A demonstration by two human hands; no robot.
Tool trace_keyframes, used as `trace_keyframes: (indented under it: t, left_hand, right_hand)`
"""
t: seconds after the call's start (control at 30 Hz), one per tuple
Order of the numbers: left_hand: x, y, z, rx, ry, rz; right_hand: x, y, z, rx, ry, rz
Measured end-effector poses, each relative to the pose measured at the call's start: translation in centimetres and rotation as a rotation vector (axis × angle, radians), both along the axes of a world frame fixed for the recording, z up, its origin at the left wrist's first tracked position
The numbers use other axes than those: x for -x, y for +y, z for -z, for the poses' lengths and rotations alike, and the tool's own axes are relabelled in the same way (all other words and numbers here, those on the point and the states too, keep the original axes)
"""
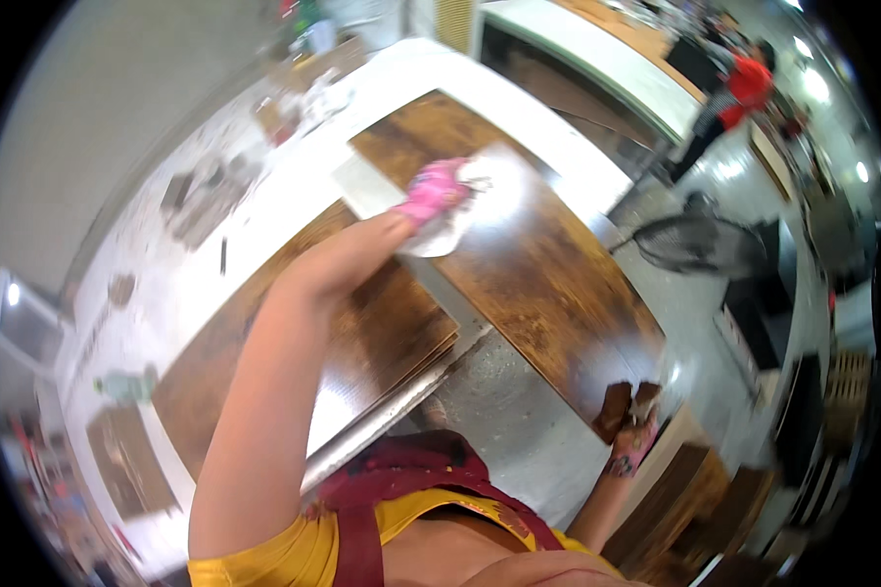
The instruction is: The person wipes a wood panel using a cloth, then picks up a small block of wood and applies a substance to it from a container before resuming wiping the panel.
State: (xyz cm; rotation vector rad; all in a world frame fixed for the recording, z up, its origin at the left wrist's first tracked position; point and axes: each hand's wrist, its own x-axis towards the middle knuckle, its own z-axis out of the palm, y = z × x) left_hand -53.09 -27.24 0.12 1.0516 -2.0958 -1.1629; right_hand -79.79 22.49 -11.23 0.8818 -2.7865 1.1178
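On the white workbench [294, 186], a long dark brown wooden board [548, 264] lies flat, one end resting on the bench and the other reaching out over the grey floor [519, 430] toward the person. Its top is glossy and mottled, with a bright glare near the far end. It looks stiff and fairly heavy, and the shine suggests a slick face, so a grip on the edges or an end seems safer than one on the flat top. The left hand [431, 191], in a pink glove, presses a white cloth [460, 210] flat against the board near the glare; the fingers look curled over the cloth, though blur hides the detail. The right hand [631, 435], also gloved, clasps the board's near end, fingers wrapped over the edge. Just beside the board, to its left, a stack of similar brown panels [362, 352] sits on the bench. Farther off, a person in a red top [749, 83] stands by another bench.
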Motion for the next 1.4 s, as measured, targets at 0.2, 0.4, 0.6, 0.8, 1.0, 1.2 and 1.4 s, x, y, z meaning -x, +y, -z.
trace_keyframes:
  t: [0.2, 0.4, 0.6, 0.8, 1.0, 1.2, 1.4]
  left_hand:
    - [1.7, 6.7, 7.3, 0.643, -0.241, 0.321]
    - [5.4, 6.2, 7.3, 0.444, -0.4, 0.238]
    - [4.2, 1.5, 9.3, 0.301, -0.467, 0.113]
    - [2.4, -1.1, 8.2, 0.303, -0.577, 0.105]
    - [2.5, -3.0, 8.9, 0.283, -0.503, 0.037]
    - [-3.9, 6.2, 0.5, -0.059, 0.248, -0.134]
    - [-22.1, 19.0, -4.6, -0.204, 1.01, -0.219]
  right_hand:
    - [0.9, -1.8, 0.3, 0.219, -0.253, -0.048]
    - [-3.0, -10.5, -2.1, 0.261, -0.285, -0.04]
    - [-3.8, -19.7, 0.7, 0.316, -0.052, -0.286]
    - [-4.3, -24.0, 1.0, 0.105, 0.357, -0.374]
    - [-8.7, -28.4, -1.0, 0.661, -0.304, -0.023]
    - [-4.4, -27.3, 4.2, 0.22, 0.276, -0.16]
    - [-4.8, -22.8, 1.7, 0.735, -0.436, -0.285]
